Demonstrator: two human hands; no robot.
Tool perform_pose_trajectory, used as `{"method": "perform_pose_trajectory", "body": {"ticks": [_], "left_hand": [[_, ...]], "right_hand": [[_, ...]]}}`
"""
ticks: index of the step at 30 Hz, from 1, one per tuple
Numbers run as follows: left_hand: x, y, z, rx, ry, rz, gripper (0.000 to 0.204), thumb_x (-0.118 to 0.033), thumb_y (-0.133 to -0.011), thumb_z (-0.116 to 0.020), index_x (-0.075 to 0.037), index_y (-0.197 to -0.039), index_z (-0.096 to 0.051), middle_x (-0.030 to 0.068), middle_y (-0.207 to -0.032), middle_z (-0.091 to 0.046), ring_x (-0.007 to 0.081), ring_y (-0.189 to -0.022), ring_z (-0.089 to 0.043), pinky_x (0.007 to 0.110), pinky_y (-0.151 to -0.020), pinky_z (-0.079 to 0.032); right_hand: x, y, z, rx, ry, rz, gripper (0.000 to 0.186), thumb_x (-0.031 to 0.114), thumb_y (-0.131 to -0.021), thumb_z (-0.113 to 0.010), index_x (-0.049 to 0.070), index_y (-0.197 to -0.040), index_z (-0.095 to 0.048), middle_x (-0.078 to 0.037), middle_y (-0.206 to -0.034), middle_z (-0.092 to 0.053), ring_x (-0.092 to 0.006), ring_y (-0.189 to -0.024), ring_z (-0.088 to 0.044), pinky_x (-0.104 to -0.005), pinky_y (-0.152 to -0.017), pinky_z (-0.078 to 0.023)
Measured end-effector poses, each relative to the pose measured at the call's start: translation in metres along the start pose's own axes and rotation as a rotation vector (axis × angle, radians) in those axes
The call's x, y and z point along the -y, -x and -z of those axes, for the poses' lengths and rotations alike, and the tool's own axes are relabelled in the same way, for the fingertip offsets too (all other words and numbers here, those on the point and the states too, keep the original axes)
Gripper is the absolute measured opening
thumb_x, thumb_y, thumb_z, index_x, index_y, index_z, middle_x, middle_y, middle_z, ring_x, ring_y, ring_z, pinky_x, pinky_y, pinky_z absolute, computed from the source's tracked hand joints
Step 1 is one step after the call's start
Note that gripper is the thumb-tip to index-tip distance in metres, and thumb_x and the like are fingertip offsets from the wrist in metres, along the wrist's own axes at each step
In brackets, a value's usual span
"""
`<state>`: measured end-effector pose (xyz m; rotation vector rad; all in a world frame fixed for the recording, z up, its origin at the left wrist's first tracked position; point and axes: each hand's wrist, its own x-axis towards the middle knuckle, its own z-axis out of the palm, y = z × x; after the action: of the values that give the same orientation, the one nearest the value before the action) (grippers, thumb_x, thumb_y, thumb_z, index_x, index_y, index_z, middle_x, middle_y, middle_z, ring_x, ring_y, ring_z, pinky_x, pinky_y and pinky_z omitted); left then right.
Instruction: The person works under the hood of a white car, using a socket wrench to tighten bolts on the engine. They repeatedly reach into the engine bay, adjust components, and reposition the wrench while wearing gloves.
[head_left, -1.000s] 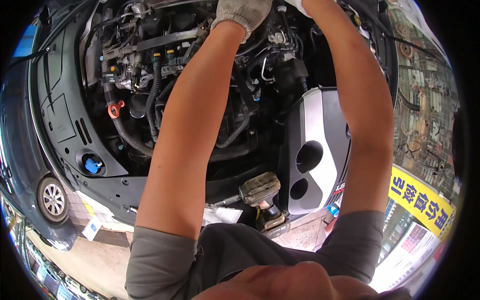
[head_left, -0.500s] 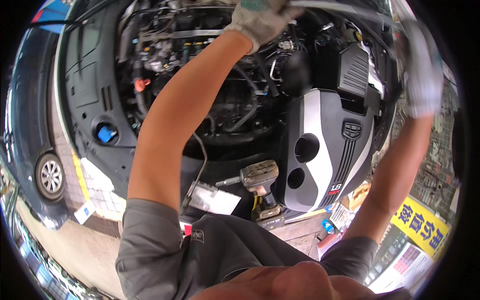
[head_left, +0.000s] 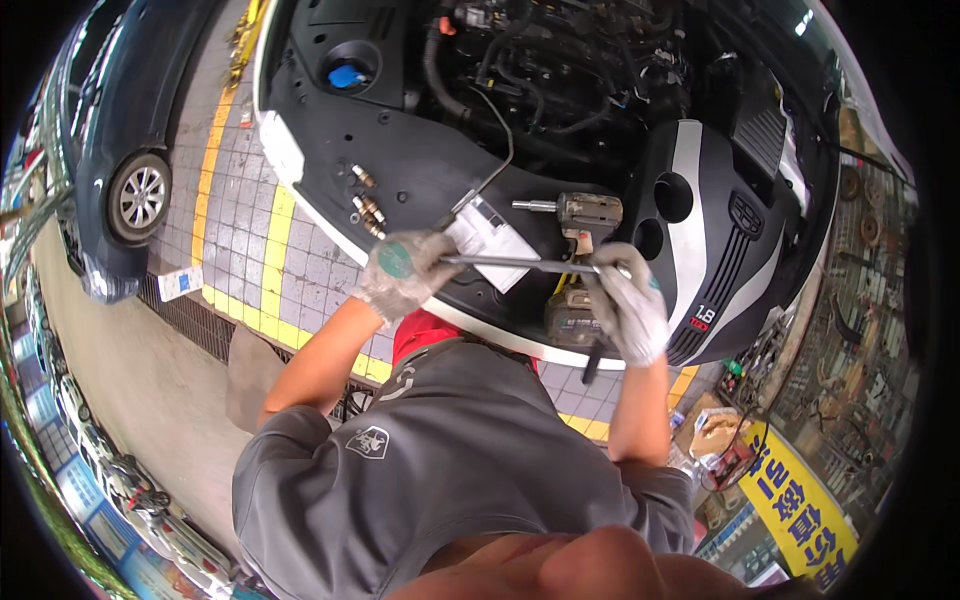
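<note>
Both my hands wear light grey work gloves. My left hand [head_left: 408,270] closes round one end of a long grey metal bar [head_left: 510,262], which lies level in front of my waist. My right hand [head_left: 630,303] grips its other end, and a black handle [head_left: 592,364] sticks out below that hand; whether it joins the bar is hidden. Just beyond the bar, a printed paper sheet [head_left: 490,240] lies on the black front panel. A cordless impact wrench [head_left: 590,212] rests beside my right hand, its battery end partly behind the glove.
Several spark plugs [head_left: 368,209] lie on the front panel [head_left: 330,200] at left. A thin bent hose [head_left: 512,145] reaches from the engine [head_left: 560,80] toward the paper. The engine cover [head_left: 700,240] sits at right. A dark car [head_left: 120,200] stands far left.
Both hands have come back from above the engine to near my waist, bringing the bar along. My view has shifted, so the engine now sits higher and the spark plugs show.
</note>
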<state>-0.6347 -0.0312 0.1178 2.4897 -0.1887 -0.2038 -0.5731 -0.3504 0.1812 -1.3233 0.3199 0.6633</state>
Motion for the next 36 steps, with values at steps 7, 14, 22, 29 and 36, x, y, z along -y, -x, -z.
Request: {"method": "perform_pose_trajectory", "body": {"ticks": [7,14,22,29,36], "left_hand": [[0.017,0.116,0.033,-0.612,-0.111,0.348,0.045,-0.025,-0.090,-0.076,-0.004,-0.129,-0.064,0.0189,-0.131,-0.065,0.0393,-0.124,-0.060,0.047,-0.106,-0.048],[-0.003,0.198,-0.002,-0.424,0.040,0.645,0.050,-0.038,-0.097,-0.067,-0.007,-0.135,-0.061,0.0192,-0.136,-0.063,0.0385,-0.129,-0.058,0.045,-0.109,-0.047],[0.065,0.195,-0.037,-0.202,0.080,0.454,0.047,-0.036,-0.097,-0.064,-0.009,-0.135,-0.061,0.0191,-0.136,-0.061,0.0382,-0.132,-0.055,0.046,-0.112,-0.044],[0.188,0.101,-0.007,-0.275,-0.136,0.048,0.041,-0.021,-0.098,-0.061,-0.011,-0.137,-0.059,0.0175,-0.137,-0.061,0.0374,-0.129,-0.056,0.046,-0.111,-0.045],[0.229,0.084,0.011,-0.191,-0.049,0.021,0.033,-0.023,-0.097,-0.061,-0.008,-0.125,-0.066,0.0139,-0.129,-0.066,0.0360,-0.123,-0.059,0.045,-0.108,-0.046]], "right_hand": [[-0.116,-0.078,-0.049,0.086,-0.279,0.038,0.025,0.016,-0.101,-0.067,0.004,-0.120,-0.055,-0.010,-0.083,-0.063,-0.0110,-0.053,-0.053,-0.0225,-0.042,-0.036],[-0.175,-0.128,-0.056,0.026,-0.490,0.149,0.023,0.019,-0.099,-0.071,0.009,-0.114,-0.058,-0.008,-0.079,-0.062,-0.0127,-0.055,-0.053,-0.0243,-0.044,-0.038],[-0.160,-0.086,-0.048,0.023,-0.550,0.329,0.020,0.018,-0.100,-0.069,0.011,-0.118,-0.064,-0.013,-0.089,-0.067,-0.0147,-0.060,-0.054,-0.0241,-0.047,-0.036],[-0.176,-0.091,-0.060,-0.044,-0.649,0.315,0.016,0.022,-0.103,-0.066,0.009,-0.113,-0.065,-0.011,-0.086,-0.068,-0.0116,-0.059,-0.053,-0.0241,-0.047,-0.034],[-0.212,-0.063,-0.085,-0.137,-0.722,0.355,0.017,0.025,-0.104,-0.064,0.010,-0.112,-0.064,-0.009,-0.085,-0.067,-0.0114,-0.061,-0.053,-0.0244,-0.048,-0.035]]}}
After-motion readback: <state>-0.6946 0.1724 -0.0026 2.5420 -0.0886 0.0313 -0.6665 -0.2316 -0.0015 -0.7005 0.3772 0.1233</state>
